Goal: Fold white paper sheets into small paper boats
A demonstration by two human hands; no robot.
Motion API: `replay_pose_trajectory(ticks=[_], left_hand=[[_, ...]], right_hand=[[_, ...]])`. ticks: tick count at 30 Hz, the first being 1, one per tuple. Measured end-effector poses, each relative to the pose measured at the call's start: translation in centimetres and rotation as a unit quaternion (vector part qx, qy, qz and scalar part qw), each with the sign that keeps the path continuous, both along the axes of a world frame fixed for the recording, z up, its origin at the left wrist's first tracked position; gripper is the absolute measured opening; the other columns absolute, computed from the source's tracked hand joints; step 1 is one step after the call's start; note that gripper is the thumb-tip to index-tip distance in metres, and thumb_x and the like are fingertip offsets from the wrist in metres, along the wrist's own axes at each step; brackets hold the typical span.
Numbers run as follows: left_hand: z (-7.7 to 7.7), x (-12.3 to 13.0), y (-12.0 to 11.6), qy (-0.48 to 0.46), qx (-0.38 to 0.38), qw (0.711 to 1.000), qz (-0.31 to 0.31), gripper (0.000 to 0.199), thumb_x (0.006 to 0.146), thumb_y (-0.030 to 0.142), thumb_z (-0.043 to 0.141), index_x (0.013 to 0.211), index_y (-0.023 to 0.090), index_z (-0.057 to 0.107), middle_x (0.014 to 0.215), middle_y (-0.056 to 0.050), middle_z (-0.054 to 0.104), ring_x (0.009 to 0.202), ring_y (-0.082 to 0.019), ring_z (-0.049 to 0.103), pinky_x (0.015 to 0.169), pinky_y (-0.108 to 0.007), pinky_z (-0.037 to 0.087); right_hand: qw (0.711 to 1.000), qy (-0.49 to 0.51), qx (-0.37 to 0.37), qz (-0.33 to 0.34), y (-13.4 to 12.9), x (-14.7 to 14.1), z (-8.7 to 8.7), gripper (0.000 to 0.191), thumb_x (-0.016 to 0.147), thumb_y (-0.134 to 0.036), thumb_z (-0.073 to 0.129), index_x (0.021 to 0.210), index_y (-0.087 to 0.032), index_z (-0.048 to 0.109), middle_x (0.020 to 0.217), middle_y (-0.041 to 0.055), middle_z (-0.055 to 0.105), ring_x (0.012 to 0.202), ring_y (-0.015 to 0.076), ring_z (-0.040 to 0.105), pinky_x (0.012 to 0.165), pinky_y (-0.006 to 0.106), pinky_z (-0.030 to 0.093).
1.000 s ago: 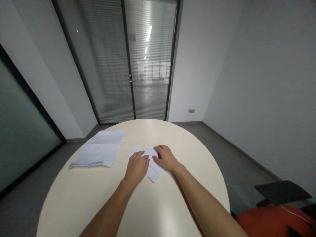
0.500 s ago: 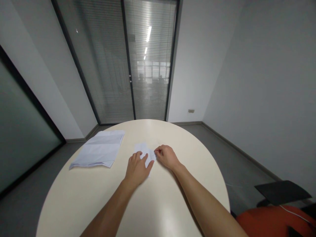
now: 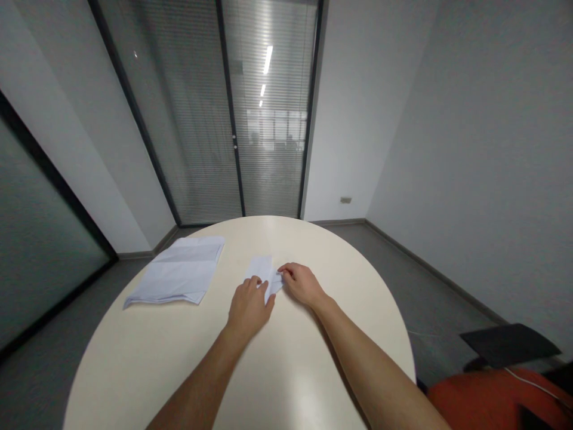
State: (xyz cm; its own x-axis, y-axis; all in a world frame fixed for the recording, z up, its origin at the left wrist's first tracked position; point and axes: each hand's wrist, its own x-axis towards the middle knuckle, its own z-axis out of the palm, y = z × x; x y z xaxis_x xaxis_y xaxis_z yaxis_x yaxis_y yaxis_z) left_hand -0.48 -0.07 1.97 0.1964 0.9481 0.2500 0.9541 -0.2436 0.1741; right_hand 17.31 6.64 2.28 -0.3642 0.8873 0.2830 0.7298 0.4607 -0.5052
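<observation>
A small folded white paper (image 3: 260,266) lies on the round cream table (image 3: 268,370), between my two hands. My left hand (image 3: 250,303) rests on its near left part, fingers apart and partly bent, covering some of it. At the paper's right edge, my right hand (image 3: 301,282) has its thumb and index finger pinched on a folded flap. The paper shows a raised crease between the hands.
A stack of larger white sheets (image 3: 181,269) lies on the table's left side. Beyond the table stand glass panels with blinds (image 3: 273,167). An orange chair (image 3: 483,400) with a black part is at the lower right.
The paper's flap near my fingers has shifted, and its far part now looks straighter-edged. My left thumb has drawn slightly closer to its fingers. My right fingertips have moved slightly.
</observation>
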Motion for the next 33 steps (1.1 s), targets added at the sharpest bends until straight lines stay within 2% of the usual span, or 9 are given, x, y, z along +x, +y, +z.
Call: replay_pose_trajectory(ticks=[5, 8, 10, 15, 20, 25, 27, 30, 33], left_hand=[[-0.6, -0.6, 0.4, -0.020, -0.006, 1.000, -0.009, 0.032, 0.100, 0.028, 0.048, 0.122, 0.021, 0.069, 0.127, -0.013, 0.067, 0.117, -0.027, 0.062, 0.100, -0.040, 0.048], [-0.8, -1.1, 0.7, -0.033, -0.002, 0.999, -0.018, 0.032, 0.101, 0.029, 0.047, 0.121, 0.021, 0.070, 0.130, -0.012, 0.067, 0.121, -0.027, 0.062, 0.103, -0.039, 0.048], [-0.9, -1.3, 0.9, -0.041, 0.009, 0.999, -0.023, 0.032, 0.102, 0.031, 0.046, 0.119, 0.022, 0.071, 0.129, -0.012, 0.068, 0.123, -0.027, 0.060, 0.105, -0.039, 0.047], [-0.6, -1.6, 1.2, -0.026, 0.024, 0.998, -0.042, 0.029, 0.101, 0.027, 0.048, 0.117, 0.021, 0.072, 0.127, -0.009, 0.072, 0.118, -0.027, 0.060, 0.102, -0.039, 0.048], [-0.3, -1.7, 1.3, -0.033, 0.014, 0.999, -0.030, 0.026, 0.101, 0.024, 0.048, 0.109, 0.021, 0.072, 0.110, -0.007, 0.075, 0.104, -0.025, 0.066, 0.092, -0.036, 0.049], [-0.2, -1.8, 1.3, -0.077, 0.003, 0.997, -0.006, 0.026, 0.103, 0.025, 0.044, 0.105, 0.022, 0.070, 0.108, -0.005, 0.076, 0.101, -0.021, 0.069, 0.085, -0.031, 0.047], [-0.2, -1.8, 1.3, -0.086, 0.001, 0.996, 0.004, 0.027, 0.104, 0.025, 0.043, 0.103, 0.023, 0.069, 0.105, -0.004, 0.076, 0.098, -0.021, 0.069, 0.082, -0.030, 0.046], [-0.2, -1.9, 1.4, -0.097, 0.003, 0.995, 0.014, 0.026, 0.105, 0.026, 0.043, 0.102, 0.023, 0.068, 0.102, -0.004, 0.076, 0.094, -0.021, 0.070, 0.077, -0.029, 0.044], [-0.3, -2.0, 1.5, -0.124, 0.012, 0.992, 0.006, 0.025, 0.105, 0.027, 0.043, 0.101, 0.024, 0.067, 0.099, -0.003, 0.076, 0.091, -0.019, 0.070, 0.075, -0.027, 0.042]], right_hand=[[0.999, -0.010, 0.010, 0.041, -0.2, 0.0, 0.1, 0.037, 0.104, -0.028, 0.041, 0.104, -0.018, 0.077, 0.114, 0.0091, 0.072, 0.108, 0.0187, 0.064, 0.099, 0.030, 0.045], [0.997, -0.011, 0.033, 0.069, -0.1, 0.1, -0.2, 0.035, 0.102, -0.042, 0.051, 0.098, -0.019, 0.077, 0.122, 0.0104, 0.070, 0.113, 0.0210, 0.063, 0.103, 0.034, 0.044], [0.994, -0.009, 0.047, 0.094, 0.0, 0.2, -0.6, 0.030, 0.097, -0.045, 0.061, 0.104, -0.021, 0.077, 0.127, 0.0105, 0.069, 0.119, 0.0223, 0.061, 0.106, 0.036, 0.043], [0.991, -0.006, 0.054, 0.124, 0.4, 0.6, -1.5, 0.032, 0.088, -0.034, 0.071, 0.117, -0.019, 0.074, 0.125, 0.0107, 0.071, 0.121, 0.0238, 0.061, 0.106, 0.035, 0.043], [0.992, -0.021, 0.046, 0.115, 0.4, 0.7, -0.9, 0.021, 0.094, -0.022, 0.061, 0.108, -0.021, 0.077, 0.112, 0.0069, 0.075, 0.111, 0.0213, 0.064, 0.103, 0.034, 0.043], [0.995, -0.013, 0.042, 0.095, 0.4, 0.8, -0.5, 0.016, 0.094, -0.025, 0.061, 0.101, -0.018, 0.075, 0.108, 0.0081, 0.075, 0.105, 0.0212, 0.065, 0.098, 0.032, 0.044], [0.997, -0.003, 0.043, 0.068, 0.4, 0.8, -0.7, 0.023, 0.090, -0.024, 0.066, 0.111, -0.015, 0.071, 0.113, 0.0108, 0.073, 0.107, 0.0225, 0.064, 0.097, 0.033, 0.044], [0.997, -0.005, 0.050, 0.050, 0.5, 0.9, -1.0, 0.047, 0.088, -0.022, 0.068, 0.133, -0.012, 0.060, 0.124, 0.0139, 0.070, 0.112, 0.0239, 0.063, 0.102, 0.035, 0.043], [0.996, -0.042, 0.062, 0.054, 0.6, 0.9, -0.9, 0.036, 0.091, -0.019, 0.065, 0.126, -0.015, 0.066, 0.119, 0.0112, 0.073, 0.111, 0.0236, 0.064, 0.103, 0.035, 0.040]])
